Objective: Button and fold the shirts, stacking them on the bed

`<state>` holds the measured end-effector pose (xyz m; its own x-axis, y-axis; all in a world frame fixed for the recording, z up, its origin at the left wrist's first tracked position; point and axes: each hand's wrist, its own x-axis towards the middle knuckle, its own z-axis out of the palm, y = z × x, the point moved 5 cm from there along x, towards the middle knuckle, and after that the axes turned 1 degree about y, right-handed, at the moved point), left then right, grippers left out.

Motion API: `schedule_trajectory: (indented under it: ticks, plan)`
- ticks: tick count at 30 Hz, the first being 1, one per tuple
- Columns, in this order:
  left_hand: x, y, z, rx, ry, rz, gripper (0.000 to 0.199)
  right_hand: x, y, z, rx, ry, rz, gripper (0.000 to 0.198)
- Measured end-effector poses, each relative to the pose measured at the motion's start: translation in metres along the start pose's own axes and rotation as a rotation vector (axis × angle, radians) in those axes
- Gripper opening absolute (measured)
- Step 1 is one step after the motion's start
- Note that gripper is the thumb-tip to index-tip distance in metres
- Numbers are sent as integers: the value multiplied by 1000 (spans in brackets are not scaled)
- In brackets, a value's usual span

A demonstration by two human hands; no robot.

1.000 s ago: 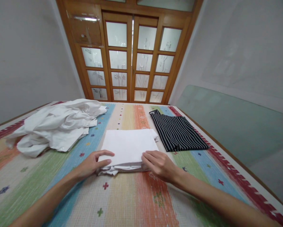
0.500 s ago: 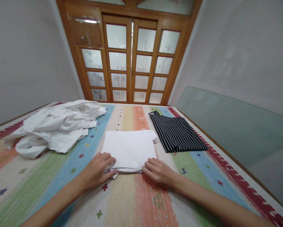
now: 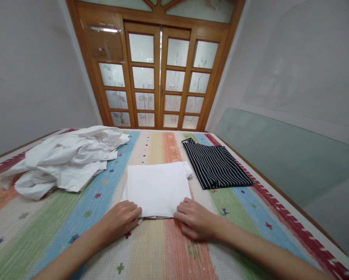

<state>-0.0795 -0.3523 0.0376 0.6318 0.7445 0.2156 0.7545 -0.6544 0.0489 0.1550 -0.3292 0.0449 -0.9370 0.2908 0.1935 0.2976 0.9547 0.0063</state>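
A folded white garment [image 3: 158, 188] lies flat in front of me, a near-square bundle with a small flap jutting out at its far right corner. Its exact kind does not show. My left hand [image 3: 122, 218] is closed on the near left corner, fingers curled and thumb tucked out of sight. At the near right corner my right hand [image 3: 195, 219] pinches the cloth between curled fingers and thumb. Between both hands the near edge shows stacked layers of fabric.
A crumpled white cloth heap [image 3: 72, 155] lies to the left. On the right rests a folded black garment [image 3: 218, 163] with white stripes. A colourful striped cover [image 3: 145, 249] spreads beneath everything. Beyond its far edge stand wooden glazed doors [image 3: 159, 70]; walls flank both sides.
My left fingers, spread and lifted over the near left corner before, have curled down onto it. The right hand keeps its hold at the near right corner. The view has shifted slightly.
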Motion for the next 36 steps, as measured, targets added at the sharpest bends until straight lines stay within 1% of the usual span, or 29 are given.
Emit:
schedule_trajectory:
  ticks: [3,5,7,9,12,14,17,19,20,22,24,26,27,29,31,33,34,36]
  plan:
    - [-1,0,-8,-62,5,-13,16,1,3,-5,90,25,49,14]
    - [-1,2,-16,-105,18,-31,10,4,6,-9,129,71,107,16]
    - [2,4,-24,-120,37,-44,3,7,8,-11,120,121,149,14]
    - [6,6,-28,-109,38,-61,5,11,7,-10,77,141,164,12]
    - [9,8,-23,-106,0,-99,5,17,4,-4,1,123,161,7]
    - [10,8,-16,-118,-19,-126,5,19,1,-2,-54,134,143,13]
    - [7,10,-4,-98,-33,-148,9,20,-8,-1,-125,171,46,19]
    - [5,13,2,-50,-47,-138,13,19,-15,-1,-150,157,-29,20]
    - [5,14,4,-22,-56,-127,15,18,-18,-1,-153,136,-43,19]
    - [4,17,5,21,-72,-92,17,16,-21,-1,-144,91,-22,16]
    - [3,20,0,24,-77,-50,14,14,-20,-3,-108,70,33,16]
    - [4,19,-10,-28,-88,-26,9,14,-17,-8,-52,86,91,24]
    - [6,18,-16,-65,-88,-31,16,15,-14,-11,-27,109,127,28]
    - [13,12,-30,-117,-41,-87,33,19,-4,-21,6,199,213,30]
    - [25,2,-42,-112,89,-173,40,27,10,-32,23,319,304,26]
    - [41,-8,-48,-73,238,-242,37,38,29,-38,40,414,390,24]
    - [50,-13,-48,-47,293,-260,34,44,39,-38,45,433,432,26]
    - [67,-21,-40,2,326,-262,31,57,60,-34,32,420,518,35]
